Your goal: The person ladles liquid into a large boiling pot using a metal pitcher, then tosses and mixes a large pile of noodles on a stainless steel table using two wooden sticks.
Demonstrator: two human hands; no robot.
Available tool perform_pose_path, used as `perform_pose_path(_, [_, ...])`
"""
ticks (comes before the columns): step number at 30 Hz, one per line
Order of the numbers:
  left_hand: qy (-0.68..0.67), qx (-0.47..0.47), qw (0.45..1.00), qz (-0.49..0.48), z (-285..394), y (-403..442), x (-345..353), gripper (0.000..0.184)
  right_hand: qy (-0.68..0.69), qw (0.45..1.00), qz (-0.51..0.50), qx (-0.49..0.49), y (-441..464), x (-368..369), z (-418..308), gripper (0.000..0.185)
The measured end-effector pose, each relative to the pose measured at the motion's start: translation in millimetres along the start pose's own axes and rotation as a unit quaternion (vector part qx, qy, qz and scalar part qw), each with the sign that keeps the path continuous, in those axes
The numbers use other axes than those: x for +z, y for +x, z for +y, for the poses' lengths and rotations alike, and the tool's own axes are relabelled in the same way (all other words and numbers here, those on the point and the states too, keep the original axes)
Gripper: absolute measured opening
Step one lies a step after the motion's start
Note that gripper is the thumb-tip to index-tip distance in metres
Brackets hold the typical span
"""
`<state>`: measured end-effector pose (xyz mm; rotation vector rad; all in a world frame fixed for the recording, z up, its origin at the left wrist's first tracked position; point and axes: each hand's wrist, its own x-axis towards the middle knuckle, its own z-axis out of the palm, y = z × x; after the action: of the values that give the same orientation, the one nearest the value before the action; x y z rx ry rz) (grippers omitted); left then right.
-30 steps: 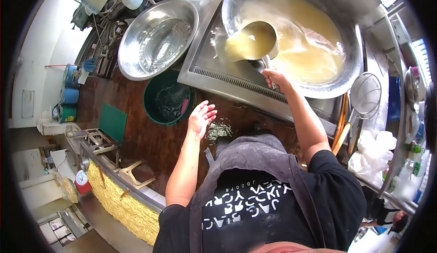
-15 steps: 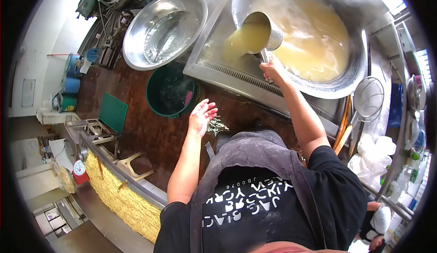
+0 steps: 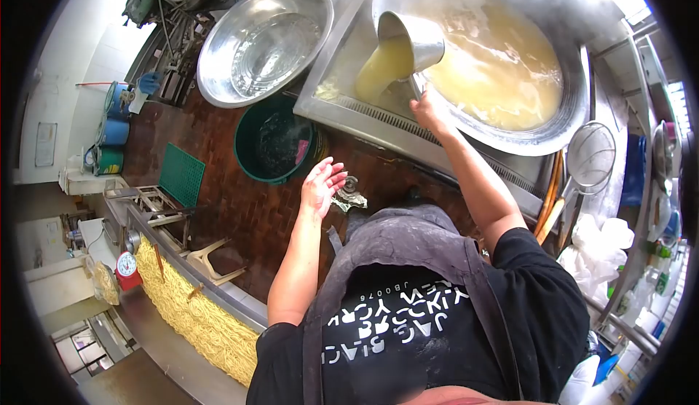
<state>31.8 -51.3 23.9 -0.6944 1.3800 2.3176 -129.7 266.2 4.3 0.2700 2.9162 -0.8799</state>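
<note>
My right hand [image 3: 432,111] grips the handle of a metal dipper [image 3: 425,43]. The dipper is tipped to the left, and cloudy yellow liquid [image 3: 383,70] pours from its mouth onto the steel stove top [image 3: 342,77]. Just right of it, a large wok [image 3: 502,141] holds steaming, pale yellow liquid. My left hand [image 3: 320,186] hangs in the air with its fingers apart, holding nothing. It is nearest to the dark green tub [image 3: 242,159] on the floor, which holds some water and a small pink thing.
A wide metal basin [image 3: 211,77] with water stands left of the stove. A mesh strainer [image 3: 590,156] lies at the right. Yellow noodles [image 3: 196,317] fill a long tray at lower left. A green crate [image 3: 181,175] and a stool [image 3: 211,263] are on the brown floor.
The dipper has tilted further left, with a thicker stream falling from it. My right hand has shifted slightly left. My left hand stays nearly where it was.
</note>
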Motion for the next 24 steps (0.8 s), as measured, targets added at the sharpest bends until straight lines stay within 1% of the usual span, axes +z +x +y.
perform_pose_path(3, [-0.003, -0.003, 1.0, -0.006, -0.6, -1.4, 0.5, 0.043, -0.041, 0.999, -0.006, -0.015, 12.7, 24.7, 12.9, 0.076])
perform_pose_path(4, [-0.003, -0.003, 1.0, -0.009, -2.0, -0.7, -0.6, 0.041, -0.043, 0.998, 0.017, -0.039, 12.9, 27.3, 13.2, 0.077])
perform_pose_path(5, [-0.006, -0.003, 1.0, -0.011, -4.1, 1.0, -1.8, 0.041, -0.035, 0.999, 0.003, -0.011, 14.3, 31.0, 11.9, 0.074])
perform_pose_path(7, [-0.006, -0.001, 1.0, -0.016, -7.0, 3.9, -1.7, 0.04, -0.021, 0.999, -0.025, -0.003, -0.8, 3.8, -10.1, 0.061])
perform_pose_path(10, [0.0, -0.012, 1.0, -0.017, -6.4, 5.7, 3.8, 0.039, 0.14, 0.989, 0.013, 0.043, -2.3, 7.4, -13.3, 0.05])
perform_pose_path(13, [0.005, -0.021, 1.0, -0.016, -7.2, 12.5, 8.1, 0.037, 0.117, 0.991, 0.063, -0.015, -0.4, -5.7, -15.3, 0.06])
perform_pose_path(14, [0.009, -0.024, 1.0, -0.016, -7.1, 14.3, 9.1, 0.037, 0.155, 0.986, 0.059, 0.007, -5.0, -15.0, -11.6, 0.062])
perform_pose_path(17, [0.002, -0.022, 1.0, -0.021, -2.8, 15.3, 12.5, 0.037, 0.145, 0.979, 0.123, 0.072, -13.0, -52.5, 22.2, 0.051])
perform_pose_path(19, [-0.004, -0.021, 1.0, -0.021, -1.0, 14.9, 10.9, 0.037, -0.028, 0.986, 0.156, 0.051, -9.9, -63.4, 73.9, 0.037])
perform_pose_path(21, [-0.001, -0.022, 1.0, -0.017, -1.2, 13.1, 6.1, 0.037, -0.148, 0.977, 0.15, 0.035, -10.9, -84.4, 138.7, 0.029])
perform_pose_path(23, [0.0, -0.027, 1.0, -0.011, -2.7, 11.4, 1.9, 0.039, -0.219, 0.962, 0.146, 0.077, -7.0, -102.1, 205.2, 0.037])
perform_pose_path(24, [0.001, -0.029, 1.0, -0.008, -3.5, 11.8, -0.2, 0.04, -0.175, 0.962, 0.126, 0.167, -10.7, -122.3, 208.8, 0.039])
